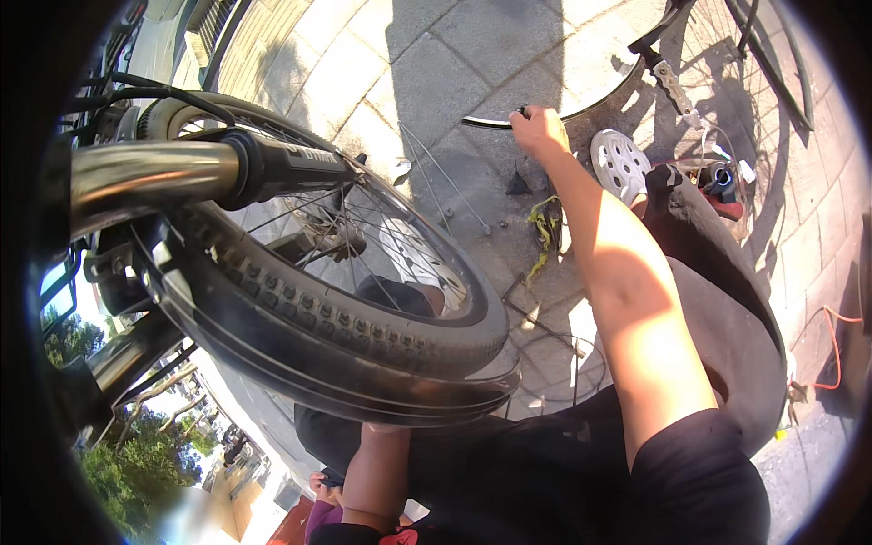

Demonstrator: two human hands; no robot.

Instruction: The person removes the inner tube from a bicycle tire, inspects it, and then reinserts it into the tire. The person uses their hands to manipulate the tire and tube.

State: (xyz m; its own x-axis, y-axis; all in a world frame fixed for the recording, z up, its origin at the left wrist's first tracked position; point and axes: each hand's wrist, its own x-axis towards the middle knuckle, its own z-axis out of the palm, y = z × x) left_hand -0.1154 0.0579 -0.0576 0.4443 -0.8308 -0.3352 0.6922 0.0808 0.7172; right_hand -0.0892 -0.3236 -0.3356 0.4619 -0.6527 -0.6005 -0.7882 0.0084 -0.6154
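My right hand [540,130] reaches to a long curved black strip with a pale edge [490,123] over the paving, fingers closed on it near a small dark piece. My left hand [387,430] is mostly hidden below the front tyre [363,322] of a bicycle, with only skin showing at its edge, so its grip is unclear. A black fender [291,368] curves along the tyre. A chrome-and-black suspension fork [163,177] crosses the wheel at the left. Loose spokes [450,182] and crumpled yellow-green strips [545,232] lie on the ground.
A pedal crank [670,82] stands at upper right, near white perforated clogs [618,159] and a clear container of tools [727,186]. An orange cord [831,354] lies at right. Another person's hand [322,489] holds something dark at lower left.
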